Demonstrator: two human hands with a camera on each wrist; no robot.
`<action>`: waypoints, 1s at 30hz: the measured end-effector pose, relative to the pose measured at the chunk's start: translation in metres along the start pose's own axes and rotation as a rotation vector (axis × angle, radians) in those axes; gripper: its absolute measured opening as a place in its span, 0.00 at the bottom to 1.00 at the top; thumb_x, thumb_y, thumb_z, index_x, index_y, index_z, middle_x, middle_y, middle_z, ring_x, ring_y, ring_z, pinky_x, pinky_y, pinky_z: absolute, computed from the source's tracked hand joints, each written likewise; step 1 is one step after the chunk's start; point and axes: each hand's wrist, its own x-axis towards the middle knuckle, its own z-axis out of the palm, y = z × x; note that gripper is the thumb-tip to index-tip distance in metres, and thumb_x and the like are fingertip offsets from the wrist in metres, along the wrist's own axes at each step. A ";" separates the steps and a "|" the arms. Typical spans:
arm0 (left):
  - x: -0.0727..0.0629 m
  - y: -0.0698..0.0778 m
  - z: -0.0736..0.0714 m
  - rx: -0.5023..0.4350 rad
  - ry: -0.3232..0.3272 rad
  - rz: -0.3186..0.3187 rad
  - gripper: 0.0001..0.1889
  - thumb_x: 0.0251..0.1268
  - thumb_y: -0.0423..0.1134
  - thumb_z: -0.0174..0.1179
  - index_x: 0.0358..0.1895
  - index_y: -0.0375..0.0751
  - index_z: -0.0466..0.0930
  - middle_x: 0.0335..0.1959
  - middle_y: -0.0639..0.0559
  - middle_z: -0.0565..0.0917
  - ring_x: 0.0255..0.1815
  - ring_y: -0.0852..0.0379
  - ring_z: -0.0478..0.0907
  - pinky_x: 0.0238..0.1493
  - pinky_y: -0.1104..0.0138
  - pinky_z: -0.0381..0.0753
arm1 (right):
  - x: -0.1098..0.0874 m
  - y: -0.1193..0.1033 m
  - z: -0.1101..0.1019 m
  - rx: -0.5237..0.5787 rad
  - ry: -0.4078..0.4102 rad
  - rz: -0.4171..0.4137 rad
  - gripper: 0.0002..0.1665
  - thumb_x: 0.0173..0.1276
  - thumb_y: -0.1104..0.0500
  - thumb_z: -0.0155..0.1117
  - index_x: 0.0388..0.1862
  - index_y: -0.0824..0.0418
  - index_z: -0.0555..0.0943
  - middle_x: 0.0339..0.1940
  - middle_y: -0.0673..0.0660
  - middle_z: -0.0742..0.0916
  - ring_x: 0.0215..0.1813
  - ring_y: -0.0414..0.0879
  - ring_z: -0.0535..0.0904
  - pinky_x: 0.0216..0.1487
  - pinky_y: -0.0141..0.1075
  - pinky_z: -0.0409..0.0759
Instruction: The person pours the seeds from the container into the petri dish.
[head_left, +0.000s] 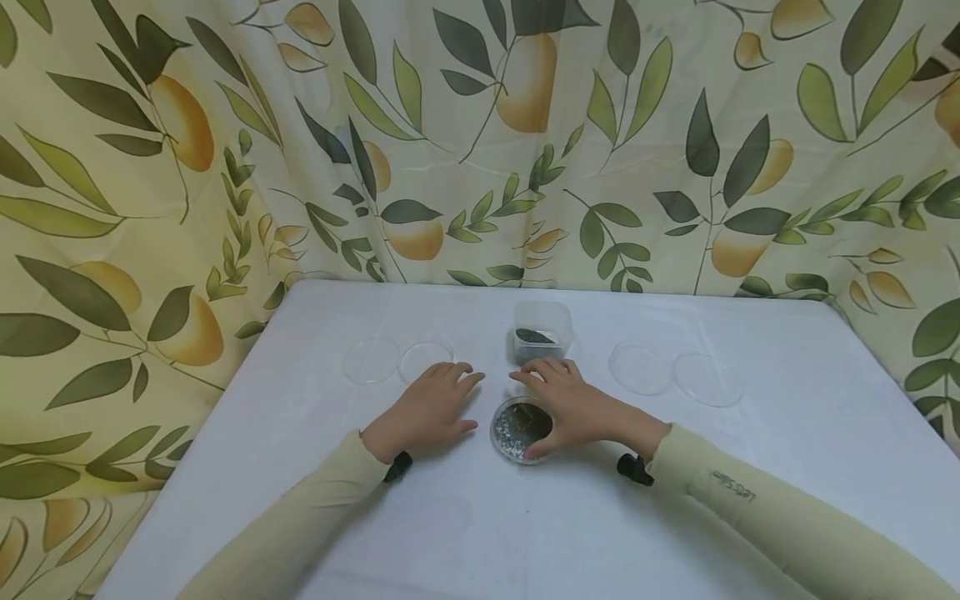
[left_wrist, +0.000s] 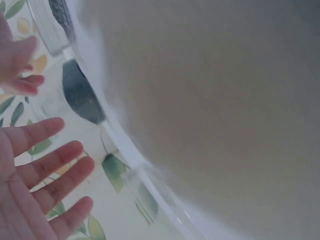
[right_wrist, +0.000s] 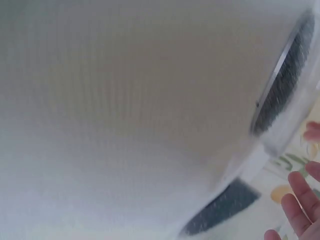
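A round clear dish (head_left: 495, 433) holds dark granules mixed with pale, shiny bits. My right hand (head_left: 573, 408) arches over its right side, thumb by the near rim and fingers pointing past the far side. Whether the thumb touches the dish, I cannot tell. My left hand (head_left: 427, 408) hovers left of the dish, holding nothing; its fingers (left_wrist: 57, 165) are spread in the left wrist view. Beyond the right hand stands a clear square tub (head_left: 555, 315) with dark granules. In the right wrist view the dish (right_wrist: 282, 80) shows edge-on, with the right fingers (right_wrist: 297, 212) loosely extended below it.
Two thin clear round pieces, a left one (head_left: 345, 362) and one behind my left hand (head_left: 426, 342), lie on the white table (head_left: 300, 517). Two more, one nearer (head_left: 611, 367) and one farther right (head_left: 708, 406), lie on the right. A leaf-patterned cloth (head_left: 480, 167) hangs behind.
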 end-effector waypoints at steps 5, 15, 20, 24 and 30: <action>-0.005 -0.012 -0.001 0.025 0.030 0.017 0.37 0.57 0.60 0.59 0.66 0.42 0.65 0.60 0.45 0.72 0.61 0.49 0.69 0.67 0.59 0.64 | -0.002 0.005 -0.010 -0.042 0.060 0.002 0.62 0.37 0.33 0.76 0.68 0.62 0.65 0.63 0.60 0.71 0.65 0.54 0.62 0.62 0.55 0.58; -0.015 -0.046 -0.006 -0.002 0.047 -0.033 0.38 0.55 0.55 0.62 0.67 0.40 0.64 0.61 0.43 0.70 0.63 0.46 0.67 0.68 0.56 0.63 | 0.000 0.032 -0.030 -0.092 0.237 0.011 0.60 0.39 0.38 0.77 0.67 0.63 0.62 0.63 0.63 0.70 0.65 0.57 0.61 0.61 0.57 0.57; -0.018 -0.064 -0.008 -0.026 0.052 -0.098 0.38 0.56 0.56 0.62 0.66 0.37 0.64 0.61 0.40 0.71 0.63 0.44 0.67 0.69 0.55 0.62 | 0.005 0.049 -0.038 -0.045 0.273 0.067 0.62 0.39 0.41 0.78 0.68 0.65 0.60 0.65 0.65 0.67 0.66 0.59 0.60 0.59 0.58 0.57; -0.018 -0.075 -0.007 -0.049 0.013 -0.154 0.40 0.55 0.58 0.62 0.67 0.36 0.63 0.62 0.38 0.69 0.64 0.42 0.66 0.69 0.53 0.62 | 0.009 0.063 -0.041 -0.003 0.245 0.133 0.62 0.40 0.44 0.78 0.69 0.67 0.59 0.66 0.67 0.66 0.67 0.61 0.59 0.60 0.60 0.55; -0.017 -0.087 -0.006 -0.070 -0.040 -0.200 0.43 0.54 0.60 0.62 0.67 0.34 0.62 0.62 0.36 0.69 0.64 0.41 0.66 0.68 0.51 0.63 | 0.020 0.085 -0.041 0.050 0.184 0.229 0.62 0.41 0.45 0.78 0.69 0.70 0.59 0.66 0.70 0.66 0.68 0.64 0.58 0.61 0.63 0.54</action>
